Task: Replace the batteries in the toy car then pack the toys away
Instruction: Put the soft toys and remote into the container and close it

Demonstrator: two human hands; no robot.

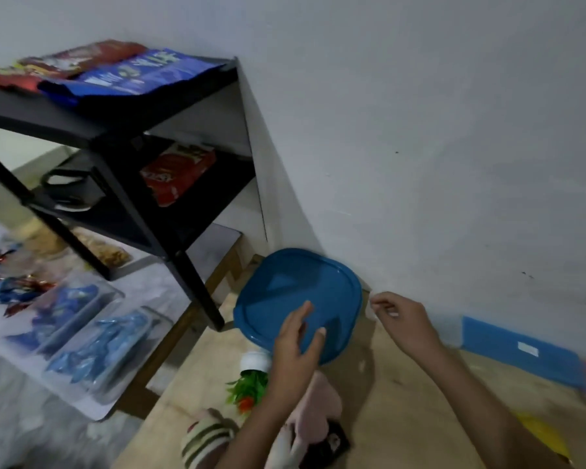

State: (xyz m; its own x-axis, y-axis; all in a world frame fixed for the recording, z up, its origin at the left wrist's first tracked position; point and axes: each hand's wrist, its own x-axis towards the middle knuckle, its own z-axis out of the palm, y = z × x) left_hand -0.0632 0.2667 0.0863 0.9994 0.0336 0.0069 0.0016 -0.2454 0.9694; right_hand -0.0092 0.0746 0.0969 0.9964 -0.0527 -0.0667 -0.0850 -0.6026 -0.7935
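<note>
A big blue lid [296, 299] is sitting near the middle of the picture, on a wooden table [386, 401] by the grey wall [420, 130]. I cannot tell if a box is under it.

The left hand [296, 353] is reaching over the lid at its 6 o'clock edge. Its fingers [300, 316] are spread out and loose, lying over the lid and not gripping anything. The right hand [400, 316] is hanging in the air at the lid's 3 o'clock side, just beside it. Its fingers are curled in a pinch, and I cannot tell if something small is between them.

The toys are lying at 6 o'clock from the lid, close to the person. A soft pink toy [318, 404] is resting under the left arm. A stripy plush toy [207, 438] is at 7 o'clock. A little fake plant in a white pot [254, 363] is tipped over on its side, just beside the left hand. The toy car is not showing anywhere.

A black shelf [115, 130] is standing at 10 o'clock, with snack bags [115, 72] on top and a red box [178, 174] lower down. Trays of blue wrapped sweets [92, 343] are lying at 9 o'clock. A flat blue thing [518, 350] is lying by the wall at 3 o'clock, and something yellow [545, 434] is at 5 o'clock.
</note>
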